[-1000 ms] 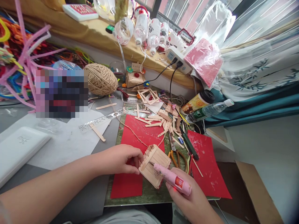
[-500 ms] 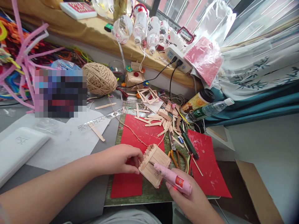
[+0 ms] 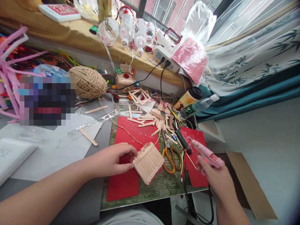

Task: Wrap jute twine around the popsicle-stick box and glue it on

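My left hand is closed on the left edge of a small panel built from popsicle sticks, holding it tilted over a red paper sheet on the green cutting mat. My right hand grips a pink glue gun, its nozzle pointing up and left, above a second red sheet well to the right of the panel. Its black cord hangs down off the table edge.
Orange-handled scissors and a dark pen lie between the panel and the glue gun. Loose popsicle sticks, a twine ball, a plastic bottle, a paper cup and a power strip crowd the back. White paper lies left.
My right hand has pulled the glue gun away from the stick panel, moving it right and up. The left hand keeps holding the panel. The view has shifted slightly right.
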Demonstrator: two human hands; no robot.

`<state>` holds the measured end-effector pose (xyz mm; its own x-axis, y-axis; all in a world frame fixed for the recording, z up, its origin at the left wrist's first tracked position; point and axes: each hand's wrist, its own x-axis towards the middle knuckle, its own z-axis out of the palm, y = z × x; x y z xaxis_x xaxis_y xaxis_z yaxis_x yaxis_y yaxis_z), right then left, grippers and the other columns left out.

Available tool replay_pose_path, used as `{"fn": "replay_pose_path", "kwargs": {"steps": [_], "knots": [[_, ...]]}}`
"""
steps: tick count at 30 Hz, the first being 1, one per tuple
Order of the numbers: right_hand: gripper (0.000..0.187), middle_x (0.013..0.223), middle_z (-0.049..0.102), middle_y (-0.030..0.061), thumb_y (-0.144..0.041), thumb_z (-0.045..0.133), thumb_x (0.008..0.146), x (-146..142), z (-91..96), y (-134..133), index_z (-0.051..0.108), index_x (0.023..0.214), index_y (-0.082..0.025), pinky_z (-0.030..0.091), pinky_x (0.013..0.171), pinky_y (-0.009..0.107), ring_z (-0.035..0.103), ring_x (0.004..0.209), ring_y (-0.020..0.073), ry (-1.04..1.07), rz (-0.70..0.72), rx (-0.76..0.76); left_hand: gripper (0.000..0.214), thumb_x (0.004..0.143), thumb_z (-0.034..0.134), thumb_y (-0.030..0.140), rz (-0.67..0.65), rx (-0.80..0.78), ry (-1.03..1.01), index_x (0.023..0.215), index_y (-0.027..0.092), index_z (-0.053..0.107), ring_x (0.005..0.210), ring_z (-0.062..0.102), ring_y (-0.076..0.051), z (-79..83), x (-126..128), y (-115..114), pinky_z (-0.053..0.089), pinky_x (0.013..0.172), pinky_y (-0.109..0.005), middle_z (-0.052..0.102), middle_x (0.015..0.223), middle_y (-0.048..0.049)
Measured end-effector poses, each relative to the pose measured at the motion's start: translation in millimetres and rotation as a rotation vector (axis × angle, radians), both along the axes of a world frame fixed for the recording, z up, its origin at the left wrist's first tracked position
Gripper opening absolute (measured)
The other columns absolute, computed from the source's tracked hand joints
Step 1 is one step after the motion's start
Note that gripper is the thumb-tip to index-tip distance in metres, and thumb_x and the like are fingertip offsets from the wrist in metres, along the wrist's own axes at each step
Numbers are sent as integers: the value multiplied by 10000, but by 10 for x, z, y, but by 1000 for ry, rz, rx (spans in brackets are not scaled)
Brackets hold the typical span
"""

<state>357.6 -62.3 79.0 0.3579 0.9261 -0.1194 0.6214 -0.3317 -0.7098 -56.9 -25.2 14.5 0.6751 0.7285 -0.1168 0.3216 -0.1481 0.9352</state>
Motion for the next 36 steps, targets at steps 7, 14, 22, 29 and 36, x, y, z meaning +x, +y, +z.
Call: {"fn": "replay_pose_path", "kwargs": {"steps": [7,14,22,29,36], "knots": [[540,698,712,52,-541,783,748,835,-498,187,793,1107,-138,377,446,250,504,543,144,102,-294,59,251,961,586,351,21,19,20,1178,239,643,991,661,-228,-31,-30,45,536,877,-302,712,1155,-67],[641,1011,742,75,-574,734,800,777,-706,155,717,1293,-164,453,514,234,583,694,161,28,-273,159,221,970,567,333,-32,-67,31,1150,231,646,1003,674,-226,35,-55,111,550,892,-299,723,1137,-53],[309,1181,672,155,-403,686,908,314,-439,-49,698,1124,-183,490,1034,500,628,1146,323,-498,92,583,290,988,618,423,0,-163,-27,1218,249,652,1086,684,-231,-70,-43,158,550,964,-323,724,1205,-56],[223,1026,773,83,-329,585,990,-569,-338,1008,774,994,-212,508,876,319,701,963,231,-323,458,110,340,1010,579,558,373,-151,-139,987,225,646,789,577,-170,-173,-92,188,476,726,-262,641,848,-5],[212,763,757,73,-402,798,819,-882,-657,1846,776,787,-193,457,702,296,686,747,228,-321,314,45,357,1015,570,562,571,-241,-369,981,215,645,578,291,-124,-156,-174,172,253,540,-240,366,633,62]]}}
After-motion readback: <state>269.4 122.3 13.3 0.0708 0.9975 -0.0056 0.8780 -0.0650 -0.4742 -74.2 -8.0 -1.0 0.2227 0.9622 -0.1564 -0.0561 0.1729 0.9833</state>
